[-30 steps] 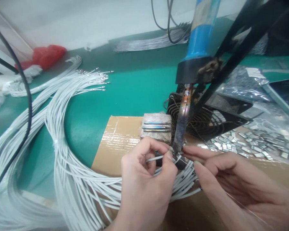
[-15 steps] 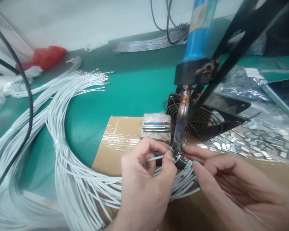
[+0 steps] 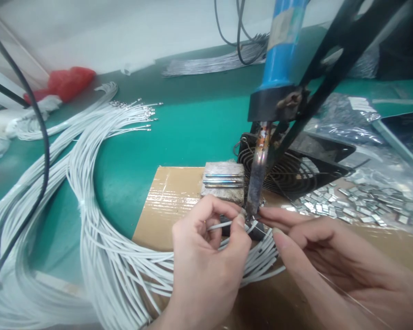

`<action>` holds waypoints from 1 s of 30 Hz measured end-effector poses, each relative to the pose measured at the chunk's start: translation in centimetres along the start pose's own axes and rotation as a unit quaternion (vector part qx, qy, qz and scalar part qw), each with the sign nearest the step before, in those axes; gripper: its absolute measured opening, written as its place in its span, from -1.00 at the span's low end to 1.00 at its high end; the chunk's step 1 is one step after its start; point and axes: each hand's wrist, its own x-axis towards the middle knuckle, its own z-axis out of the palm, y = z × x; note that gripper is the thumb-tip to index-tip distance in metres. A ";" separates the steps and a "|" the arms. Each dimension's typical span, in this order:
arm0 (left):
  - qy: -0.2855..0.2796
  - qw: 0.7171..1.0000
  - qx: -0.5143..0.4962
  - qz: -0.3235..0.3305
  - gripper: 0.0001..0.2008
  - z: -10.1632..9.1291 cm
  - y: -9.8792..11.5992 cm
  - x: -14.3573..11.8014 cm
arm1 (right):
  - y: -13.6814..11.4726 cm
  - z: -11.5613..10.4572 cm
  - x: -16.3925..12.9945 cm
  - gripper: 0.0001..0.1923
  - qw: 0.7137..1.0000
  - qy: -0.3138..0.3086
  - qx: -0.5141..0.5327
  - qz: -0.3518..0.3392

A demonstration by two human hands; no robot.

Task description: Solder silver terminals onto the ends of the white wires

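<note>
2 bare hands meet under the tip of a soldering iron (image 3: 261,156), which serves as the landmark for everything else. Largest is the teal counter (image 3: 189,128), running behind the iron and off to its left. Across the counter to the left of the iron lies a big looping bundle of white wires (image 3: 89,220), curving round to pass beneath the hands in front of the iron. A sheet of brown cardboard (image 3: 168,201) lies on the counter under the iron's tip. Just behind the iron and to its right sits a black fan (image 3: 296,169) with a round wire grille. The iron itself has a blue handle and a discoloured metal shaft, and hangs tip down from a black stand.

The left hand (image 3: 206,256), just in front of the iron's tip and to its left, pinches a single white wire (image 3: 220,226) between thumb and forefinger, the wire's end pointing at the tip. The right hand (image 3: 330,256), in front and to the right of the tip, has its fingertips closed right at the tip beside a small dark part; what they grip is too small to tell. To the right of the iron, a scatter of small metal pieces (image 3: 351,206) lies on clear plastic. Just left of the shaft sits a small grey block (image 3: 223,181) with metal rods laid on top. Far left of the iron, a red bag (image 3: 69,80) rests at the counter's back edge.
</note>
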 end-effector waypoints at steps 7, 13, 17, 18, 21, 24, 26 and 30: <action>-0.006 1.000 0.001 -0.016 -0.90 0.1 0.4 0.1 | 0.0 0.1 0.2 -0.78 1.000 0.001 -0.011 0.012; -0.003 1.000 0.010 -0.018 -0.90 0.2 0.3 0.1 | 0.3 -0.1 0.0 -0.80 1.000 0.009 -0.005 0.023; 0.000 1.000 0.008 -0.015 -0.90 0.2 0.1 0.0 | 0.4 -0.3 0.0 -0.84 1.000 0.001 -0.003 0.013; 0.001 1.000 0.007 -0.015 -0.90 0.1 0.1 0.0 | 0.3 -0.3 0.0 -0.84 1.000 0.001 -0.003 0.013; 0.002 1.000 0.007 -0.010 -0.90 0.0 0.2 -0.1 | 0.2 -0.1 0.1 -0.83 1.000 0.009 0.002 0.010; 0.001 1.000 0.007 -0.003 -0.90 -0.1 0.2 0.0 | 0.1 0.3 0.3 -0.83 1.000 0.014 -0.005 0.009; 0.000 1.000 0.006 0.001 -0.89 -0.1 0.1 0.0 | 0.1 0.3 0.2 -0.83 1.000 0.017 -0.016 0.007; -0.001 1.000 0.011 0.003 -0.89 0.0 0.0 -0.1 | 0.1 -0.2 -0.2 -0.83 0.999 0.012 -0.036 -0.004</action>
